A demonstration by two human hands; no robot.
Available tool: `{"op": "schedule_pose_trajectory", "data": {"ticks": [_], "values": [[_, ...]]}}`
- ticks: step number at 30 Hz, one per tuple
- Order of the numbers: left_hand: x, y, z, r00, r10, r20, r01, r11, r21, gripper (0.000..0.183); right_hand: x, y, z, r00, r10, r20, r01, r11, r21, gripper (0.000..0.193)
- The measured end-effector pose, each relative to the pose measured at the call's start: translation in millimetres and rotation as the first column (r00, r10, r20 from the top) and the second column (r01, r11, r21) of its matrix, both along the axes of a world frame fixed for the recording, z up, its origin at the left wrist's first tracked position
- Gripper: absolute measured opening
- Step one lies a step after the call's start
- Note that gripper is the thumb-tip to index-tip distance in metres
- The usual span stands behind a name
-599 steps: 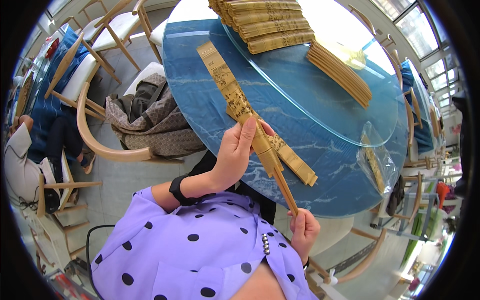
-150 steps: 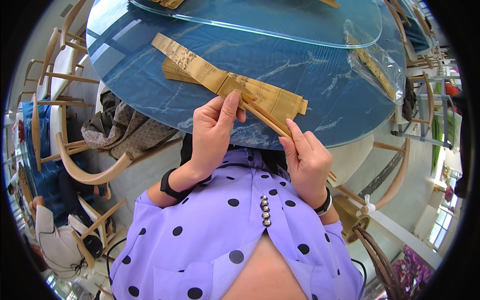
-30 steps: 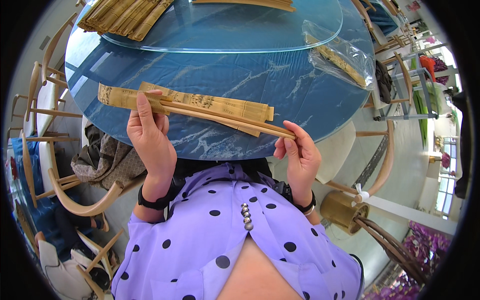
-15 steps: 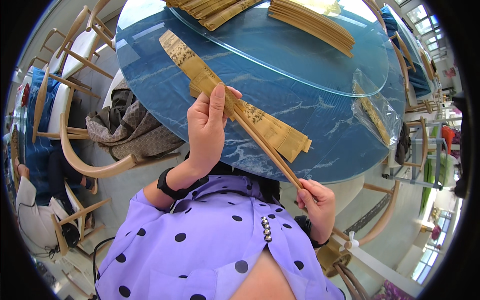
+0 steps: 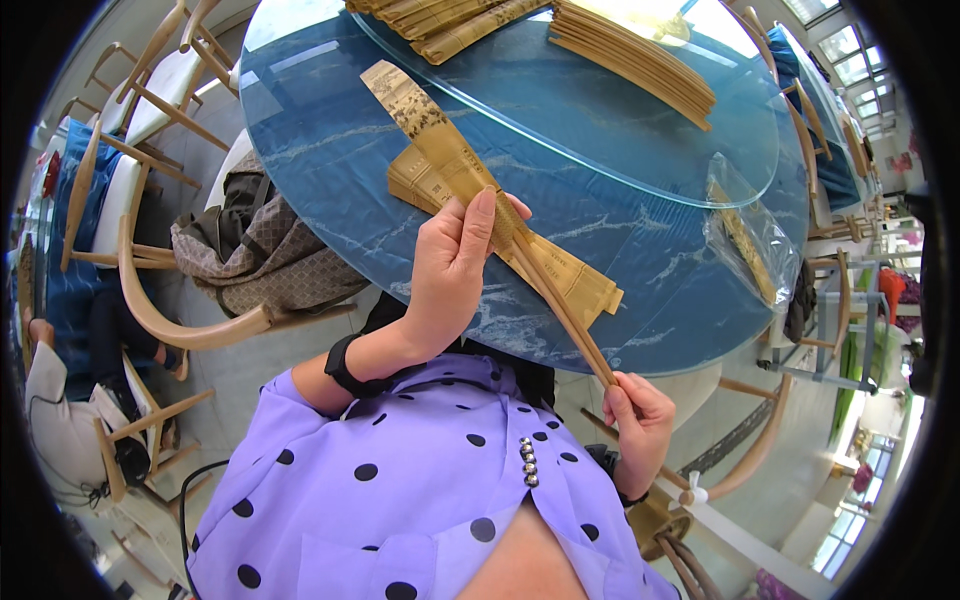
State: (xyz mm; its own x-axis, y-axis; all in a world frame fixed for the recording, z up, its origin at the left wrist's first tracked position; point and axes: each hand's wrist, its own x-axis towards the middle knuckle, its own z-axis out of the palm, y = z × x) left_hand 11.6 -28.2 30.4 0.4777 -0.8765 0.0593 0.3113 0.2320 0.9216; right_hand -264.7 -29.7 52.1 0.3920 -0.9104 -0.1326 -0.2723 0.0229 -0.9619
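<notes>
A closed folding fan with tan paper printed in dark ink (image 5: 408, 108) runs slantwise between my hands over the table. My left hand (image 5: 455, 255) is closed round its paper part, thumb on top. Thin brown ribs (image 5: 560, 300) stick out below the paper. Their lower ends are pinched in the fingers of my right hand (image 5: 640, 408), just off the table's near edge. Beneath the held fan, a folded tan fan paper (image 5: 585, 283) lies on the table. The held fan and my left hand cover its middle.
The round blue marbled table (image 5: 330, 150) carries a glass turntable (image 5: 700, 165) with a stack of tan folded papers (image 5: 630, 62) and more printed papers (image 5: 470, 35). A clear plastic bag (image 5: 745, 235) with a tan strip lies at right. A patterned bag (image 5: 260, 250) rests on a chair at left.
My left hand has shifted right and slightly nearer, and the fan's printed upper end has swung to the right with it. My right hand keeps its pinch on the ribs, slightly lower in view.
</notes>
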Motion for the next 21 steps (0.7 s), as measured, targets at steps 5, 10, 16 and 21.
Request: {"op": "schedule_pose_trajectory", "data": {"ticks": [5, 10, 16, 21], "values": [[-5, -4, 2, 0.999, 0.043, 0.003, -0.043, 0.999, 0.000, 0.038, 0, -1, -4, 1.000, 0.000, -0.016, -0.001, 1.000, -0.022, 0.020], [6, -5, 3, 0.997, 0.079, 0.023, -0.079, 0.997, -0.007, 0.038, -6, -1, -2, 1.000, -0.011, 0.015, 0.011, 1.000, 0.003, 0.019], [-4, 1, -4, 0.998, 0.039, 0.052, -0.040, 0.999, 0.006, 0.036, -6, 1, -5, 1.000, -0.018, 0.022, 0.017, 1.000, 0.022, 0.019], [-3, 3, -5, 0.996, -0.032, -0.081, 0.030, 0.999, -0.027, 0.034, -3, 3, -4, 1.000, -0.018, 0.020, 0.017, 0.999, 0.046, 0.019]]}}
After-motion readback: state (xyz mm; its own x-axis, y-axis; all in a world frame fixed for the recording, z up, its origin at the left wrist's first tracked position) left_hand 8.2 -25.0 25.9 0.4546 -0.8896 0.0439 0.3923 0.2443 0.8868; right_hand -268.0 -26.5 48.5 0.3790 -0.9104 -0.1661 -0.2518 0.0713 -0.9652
